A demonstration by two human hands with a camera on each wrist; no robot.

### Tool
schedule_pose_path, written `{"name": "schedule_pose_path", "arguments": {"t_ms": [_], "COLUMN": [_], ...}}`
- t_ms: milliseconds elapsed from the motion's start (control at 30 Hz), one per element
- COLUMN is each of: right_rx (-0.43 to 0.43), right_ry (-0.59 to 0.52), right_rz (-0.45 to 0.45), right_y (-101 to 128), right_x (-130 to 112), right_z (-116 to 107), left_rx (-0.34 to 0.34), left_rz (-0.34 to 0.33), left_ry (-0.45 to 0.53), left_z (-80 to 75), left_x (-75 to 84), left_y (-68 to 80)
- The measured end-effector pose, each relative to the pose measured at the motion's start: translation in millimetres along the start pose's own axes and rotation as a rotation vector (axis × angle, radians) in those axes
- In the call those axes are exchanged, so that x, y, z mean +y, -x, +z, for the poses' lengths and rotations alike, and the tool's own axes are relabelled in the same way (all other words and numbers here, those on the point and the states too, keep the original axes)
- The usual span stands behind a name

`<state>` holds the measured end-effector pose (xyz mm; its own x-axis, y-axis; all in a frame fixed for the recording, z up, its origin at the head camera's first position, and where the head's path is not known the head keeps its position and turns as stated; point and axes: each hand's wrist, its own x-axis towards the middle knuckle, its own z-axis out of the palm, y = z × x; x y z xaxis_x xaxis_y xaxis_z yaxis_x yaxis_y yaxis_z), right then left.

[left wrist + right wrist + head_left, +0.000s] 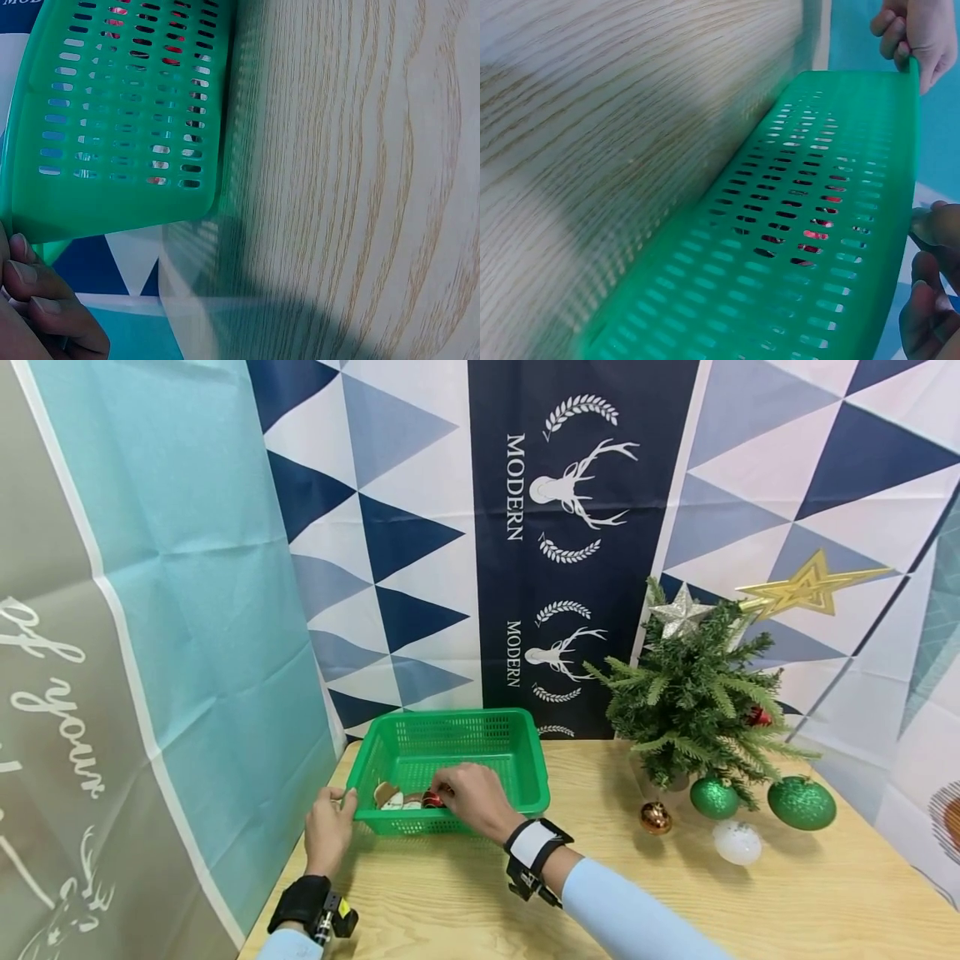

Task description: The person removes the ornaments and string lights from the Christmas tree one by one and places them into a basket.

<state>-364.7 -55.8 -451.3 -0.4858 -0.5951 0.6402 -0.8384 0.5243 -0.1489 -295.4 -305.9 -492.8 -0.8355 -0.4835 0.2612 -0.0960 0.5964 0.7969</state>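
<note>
A green plastic basket [450, 823] with slotted walls stands on the wooden table. At its near left corner, my left hand [328, 828] grips the rim between thumb and fingers. My right hand [476, 797] reaches over the near rim into the basket, fingers bent, with the fingertips at a shiny red ornament [432, 799]. Whether they pinch it is hidden. Beside that ornament lies a white figure with a brown hat [386, 795]. Through the slots in the right wrist view, red pieces [815, 235] show inside the basket.
On the right stands a small artificial Christmas tree [693, 693] with a silver star [681, 612] and a gold star [810, 585]. Green balls [801, 802], a white ball [737, 842] and a copper ball [656, 817] are around its base. Patterned curtains [405, 527] hang behind and to the left.
</note>
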Motion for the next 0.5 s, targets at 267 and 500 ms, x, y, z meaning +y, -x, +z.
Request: {"name": "schedule_pose_path", "arguments": {"t_ms": [267,500], "right_rx": [-0.005,-0.004], "right_ry": [0.003,0.012], "right_rz": [0.027,0.037], "right_y": [3.3,5.2], "right_x": [1.6,-0.8], "right_z": [3.6,4.1], "left_rx": [0.002,-0.01], "left_rz": [0.003,-0.002], "left_ry": [-0.002,0.002], "left_z": [2.3,1.5], "left_x": [-0.2,-0.3], "left_y": [-0.3,0.1]}}
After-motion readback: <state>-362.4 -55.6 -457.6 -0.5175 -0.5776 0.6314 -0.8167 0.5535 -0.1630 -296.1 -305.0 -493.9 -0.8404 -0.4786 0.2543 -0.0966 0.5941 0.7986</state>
